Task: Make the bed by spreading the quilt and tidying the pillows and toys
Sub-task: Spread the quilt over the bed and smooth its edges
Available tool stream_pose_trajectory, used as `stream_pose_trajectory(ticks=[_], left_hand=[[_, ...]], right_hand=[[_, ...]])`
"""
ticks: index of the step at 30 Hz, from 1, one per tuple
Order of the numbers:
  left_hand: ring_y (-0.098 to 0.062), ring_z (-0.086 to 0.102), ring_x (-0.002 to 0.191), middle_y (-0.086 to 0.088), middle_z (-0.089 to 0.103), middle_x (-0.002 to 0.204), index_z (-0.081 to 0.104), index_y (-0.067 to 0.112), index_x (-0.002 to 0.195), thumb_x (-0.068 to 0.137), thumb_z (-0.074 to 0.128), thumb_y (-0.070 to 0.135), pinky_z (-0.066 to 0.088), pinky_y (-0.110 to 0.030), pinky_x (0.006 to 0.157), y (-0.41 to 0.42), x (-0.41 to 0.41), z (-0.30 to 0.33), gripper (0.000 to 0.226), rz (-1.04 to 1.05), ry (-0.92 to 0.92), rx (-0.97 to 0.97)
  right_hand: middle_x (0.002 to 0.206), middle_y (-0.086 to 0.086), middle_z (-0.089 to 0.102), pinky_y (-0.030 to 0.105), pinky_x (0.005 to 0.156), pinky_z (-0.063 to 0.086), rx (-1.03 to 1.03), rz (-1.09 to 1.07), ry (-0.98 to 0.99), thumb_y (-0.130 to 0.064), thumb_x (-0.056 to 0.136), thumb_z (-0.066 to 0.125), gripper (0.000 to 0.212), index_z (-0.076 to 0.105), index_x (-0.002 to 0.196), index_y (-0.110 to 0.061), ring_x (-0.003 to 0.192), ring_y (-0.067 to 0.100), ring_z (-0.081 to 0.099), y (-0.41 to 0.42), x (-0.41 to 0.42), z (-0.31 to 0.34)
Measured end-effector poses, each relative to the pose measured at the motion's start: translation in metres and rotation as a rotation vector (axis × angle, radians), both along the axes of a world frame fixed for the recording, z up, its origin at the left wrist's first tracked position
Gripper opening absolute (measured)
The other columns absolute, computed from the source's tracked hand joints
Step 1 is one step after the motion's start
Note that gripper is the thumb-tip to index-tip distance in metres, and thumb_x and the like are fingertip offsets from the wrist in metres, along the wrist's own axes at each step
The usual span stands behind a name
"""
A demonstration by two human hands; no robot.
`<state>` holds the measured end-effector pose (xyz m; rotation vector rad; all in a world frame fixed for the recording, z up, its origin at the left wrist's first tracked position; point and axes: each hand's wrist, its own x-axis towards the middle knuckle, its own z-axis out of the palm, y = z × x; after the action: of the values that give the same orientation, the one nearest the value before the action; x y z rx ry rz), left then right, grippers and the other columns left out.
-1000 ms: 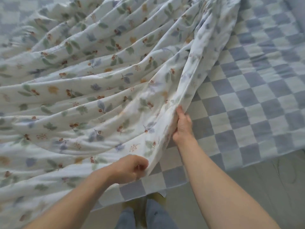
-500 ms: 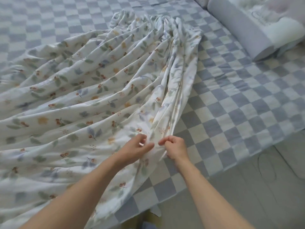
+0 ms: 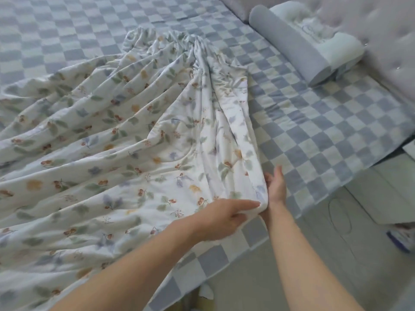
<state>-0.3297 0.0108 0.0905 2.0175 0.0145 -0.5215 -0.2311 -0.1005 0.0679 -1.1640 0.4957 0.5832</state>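
Note:
The white quilt (image 3: 125,140) with a leaf and berry print lies bunched in long folds over the left and middle of the bed. Its folds gather to a point far up the bed. At the near right corner of the quilt, my left hand (image 3: 221,217) pinches the edge, fingers on top and thumb under. My right hand (image 3: 276,187) holds the same folded edge from the right side; its fingers are hidden behind the cloth. A grey and white contoured pillow (image 3: 303,48) lies at the top right.
A blue and white checked sheet (image 3: 325,122) covers the mattress. A padded grey headboard (image 3: 386,41) stands on the right. Pale floor (image 3: 325,254) runs along the bed's near edge, with a thin cable (image 3: 339,217) and a dark blue object (image 3: 402,242) on it.
Both hands have moved right along the quilt's edge and pulled its corner outward over the checked sheet. The view has lifted, so the pillow and headboard show more fully.

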Motion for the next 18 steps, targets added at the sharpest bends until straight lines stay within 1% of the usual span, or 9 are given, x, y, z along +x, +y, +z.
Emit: stream_pose_trajectory(ticks=[2, 5, 7, 9, 11, 13, 14, 16, 18], left_hand=[[-0.011, 0.048, 0.124, 0.009, 0.049, 0.138, 0.041, 0.033, 0.137, 0.096, 0.038, 0.014, 0.032, -0.014, 0.096, -0.005, -0.003, 0.005, 0.045, -0.119, 0.055, -0.011], [-0.010, 0.058, 0.101, 0.001, 0.062, 0.116, 0.052, 0.023, 0.129, 0.092, 0.047, 0.024, 0.039, -0.013, 0.084, -0.013, 0.007, 0.010, 0.036, -0.196, 0.106, -0.066], [-0.015, 0.058, 0.078, -0.002, 0.062, 0.086, 0.063, 0.009, 0.103, 0.091, 0.051, 0.037, 0.046, -0.026, 0.076, -0.023, 0.029, 0.017, 0.033, -0.002, 0.079, -0.176], [-0.019, 0.053, 0.075, -0.006, 0.053, 0.081, 0.056, 0.005, 0.087, 0.091, 0.049, 0.044, 0.048, -0.032, 0.069, -0.036, 0.061, 0.018, 0.040, 0.320, 0.058, -0.240], [-0.020, 0.051, 0.081, -0.008, 0.048, 0.089, 0.046, 0.010, 0.088, 0.085, 0.055, 0.049, 0.050, -0.030, 0.065, -0.049, 0.096, 0.016, 0.040, 0.553, 0.066, -0.333], [-0.025, 0.058, 0.093, -0.010, 0.053, 0.103, 0.043, 0.007, 0.108, 0.073, 0.067, 0.042, 0.053, -0.037, 0.072, -0.069, 0.128, 0.010, 0.055, 0.677, 0.146, -0.368], [-0.027, 0.058, 0.099, -0.012, 0.055, 0.108, 0.042, 0.006, 0.116, 0.069, 0.065, 0.032, 0.053, -0.040, 0.077, -0.083, 0.141, 0.007, 0.058, 0.691, 0.158, -0.321], [-0.029, 0.056, 0.099, -0.010, 0.056, 0.104, 0.045, 0.007, 0.114, 0.076, 0.054, 0.018, 0.047, -0.040, 0.085, -0.115, 0.160, -0.005, 0.041, 0.638, 0.116, -0.123], [-0.030, 0.054, 0.096, -0.007, 0.054, 0.096, 0.044, 0.011, 0.104, 0.087, 0.046, 0.016, 0.041, -0.036, 0.083, -0.153, 0.171, -0.009, 0.018, 0.490, 0.055, 0.103]], right_hand=[[0.089, 0.015, 0.072, 0.038, 0.076, 0.055, -0.068, 0.103, -0.025, -0.057, 0.088, 0.043, 0.061, 0.064, 0.105, -0.002, 0.083, 0.029, 0.069, -0.006, 0.009, 0.006], [0.059, 0.003, 0.069, 0.023, 0.051, 0.051, -0.343, 0.285, -0.191, -0.012, 0.085, 0.061, 0.020, 0.064, 0.097, 0.004, 0.052, 0.017, 0.064, -0.016, 0.018, 0.014], [0.062, 0.005, 0.068, 0.028, 0.056, 0.052, -0.322, 0.237, -0.240, 0.004, 0.082, 0.055, 0.016, 0.065, 0.094, 0.003, 0.057, 0.020, 0.062, -0.034, 0.025, 0.020], [0.076, 0.008, 0.071, 0.031, 0.065, 0.055, -0.181, 0.225, -0.274, 0.008, 0.083, 0.049, 0.023, 0.066, 0.092, -0.005, 0.069, 0.022, 0.066, -0.064, 0.028, 0.027], [0.090, 0.008, 0.072, 0.028, 0.072, 0.056, -0.133, 0.423, -0.340, 0.005, 0.084, 0.052, 0.024, 0.066, 0.098, -0.010, 0.081, 0.021, 0.067, -0.095, 0.020, 0.032], [0.100, 0.008, 0.072, 0.026, 0.080, 0.053, -0.139, 0.689, -0.342, -0.001, 0.078, 0.060, 0.029, 0.066, 0.104, -0.012, 0.093, 0.018, 0.066, -0.126, 0.015, 0.033], [0.103, 0.008, 0.071, 0.024, 0.083, 0.053, -0.149, 0.805, -0.318, 0.001, 0.076, 0.059, 0.032, 0.067, 0.105, -0.011, 0.097, 0.017, 0.066, -0.145, 0.018, 0.031], [0.102, 0.007, 0.071, 0.023, 0.085, 0.051, -0.245, 0.864, -0.304, 0.011, 0.080, 0.052, 0.033, 0.067, 0.102, -0.008, 0.100, 0.018, 0.064, -0.178, 0.039, 0.026], [0.098, 0.007, 0.069, 0.025, 0.081, 0.049, -0.336, 0.624, -0.263, 0.008, 0.086, 0.048, 0.028, 0.065, 0.094, -0.012, 0.093, 0.022, 0.062, -0.209, 0.075, 0.024]])
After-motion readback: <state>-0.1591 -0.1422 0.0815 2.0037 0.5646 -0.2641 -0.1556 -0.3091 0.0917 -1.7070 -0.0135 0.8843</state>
